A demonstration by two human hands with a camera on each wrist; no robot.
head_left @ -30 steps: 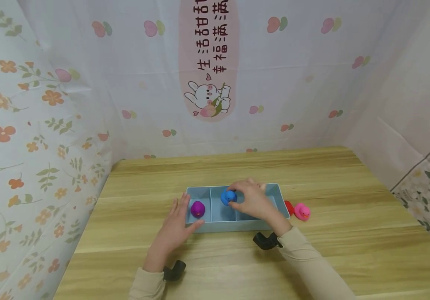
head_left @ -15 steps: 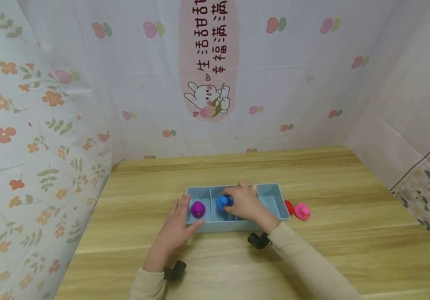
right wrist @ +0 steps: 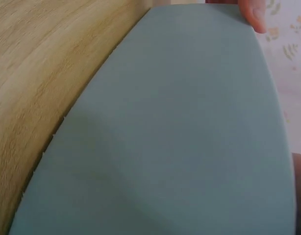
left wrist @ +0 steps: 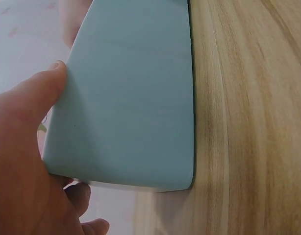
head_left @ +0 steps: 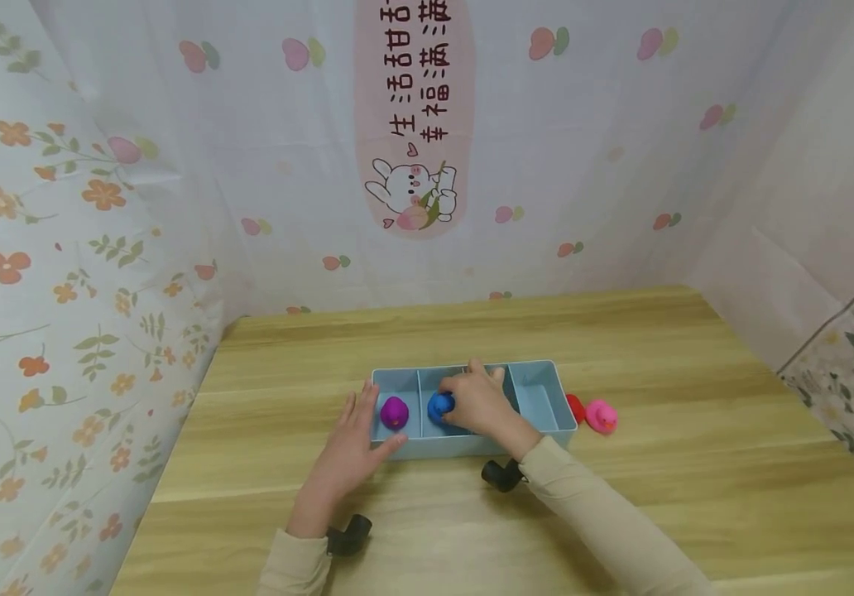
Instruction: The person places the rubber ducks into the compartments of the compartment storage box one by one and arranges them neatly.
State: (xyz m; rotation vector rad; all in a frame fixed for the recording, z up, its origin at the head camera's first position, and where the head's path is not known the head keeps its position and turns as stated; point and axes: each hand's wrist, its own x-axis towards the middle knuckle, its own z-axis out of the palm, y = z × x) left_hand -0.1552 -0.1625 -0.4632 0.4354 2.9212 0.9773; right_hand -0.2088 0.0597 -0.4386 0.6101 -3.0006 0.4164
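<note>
**Blue duck pinched inside the second compartment**

I had the blue rubber duck inside the light-blue divided tray, in the second compartment from the left on my head feed. The right hand reached in over the front wall, its grip clamped on the duck between thumb and fingers. I could not tell whether the duck's underside touched the tray floor.

A purple rubber duck sat in the leftmost compartment. Around that end lay the left hand, its grip spread apart, fingers along the end wall and thumb against the front rim; my left wrist feed confirmed the thumb's touch. On my right wrist feed, the tray's front wall filled most of the view and hid the duck.

Just beyond the tray's right end I saw a red toy, partly hidden by it, and a pink rubber duck right beside that one. All of this stood on a wood-grain desk. Both forearms wore beige sleeves. Behind the desk hung a pale printed cloth with a rabbit picture.
</note>
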